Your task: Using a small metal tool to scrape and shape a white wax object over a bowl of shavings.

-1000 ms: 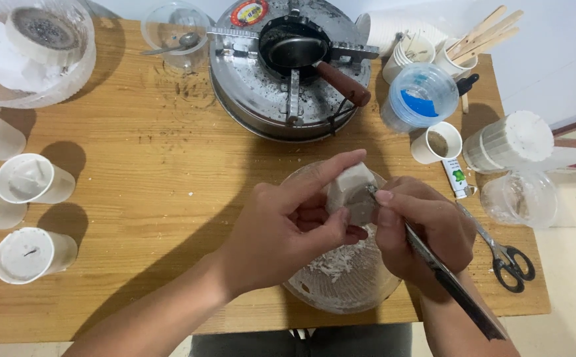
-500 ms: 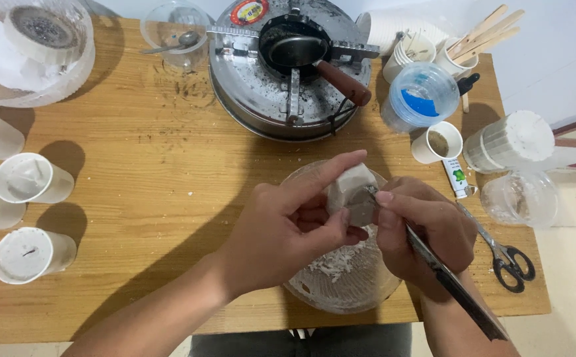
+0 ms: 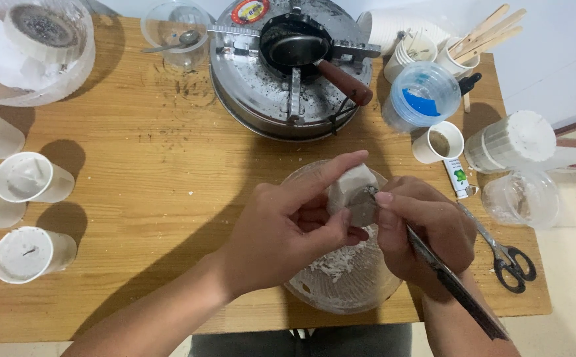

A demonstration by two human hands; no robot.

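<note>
The clear glass bowl is mostly hidden beneath both hands, its white flaky shavings only partly visible. Above the bowl, the left hand pinches a pale, waxy chunk between forefinger and thumb. The right hand grips a dark flat knife, whose tip touches the chunk.

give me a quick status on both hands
Left hand grips white wax block. Right hand holds knife, tip on block. Clear bowl beneath.
</note>
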